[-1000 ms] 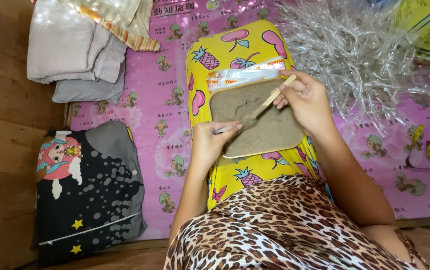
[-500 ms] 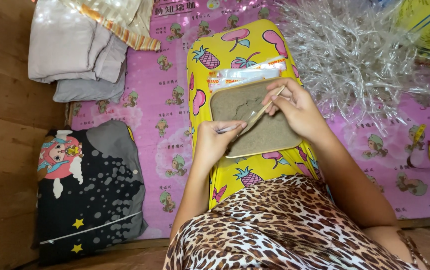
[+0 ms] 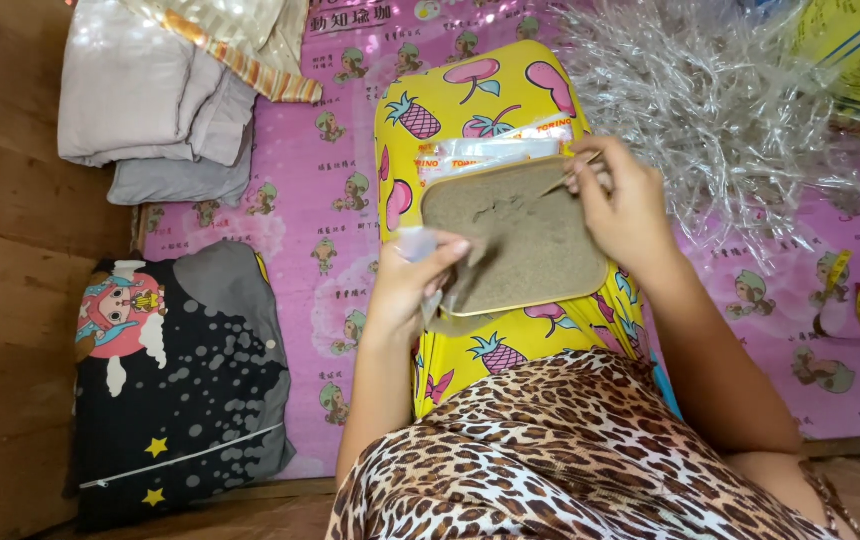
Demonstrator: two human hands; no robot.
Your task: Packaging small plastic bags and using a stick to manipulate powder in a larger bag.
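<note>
A shallow tin tray (image 3: 590, 283) filled with grey-brown powder (image 3: 535, 240) rests on a yellow fruit-print pillow (image 3: 455, 105) on my lap. My left hand (image 3: 412, 283) pinches a small clear plastic tube (image 3: 420, 243) at the tray's left edge. My right hand (image 3: 622, 205) holds a thin wooden stick (image 3: 568, 177) with its tip in the powder near the tray's upper right. Behind the tray lie white plastic packets (image 3: 480, 155).
A pile of shiny clear plastic strips (image 3: 720, 110) lies at the right on the pink cartoon mat (image 3: 290, 260). Folded grey cloths (image 3: 150, 110) sit at upper left, a black cartoon pillow (image 3: 175, 385) at lower left. A yellow bag (image 3: 855, 50) is upper right.
My right hand has drawn the stick from the tray's middle up toward its upper right corner. My left hand stays at the left edge with the small tube raised.
</note>
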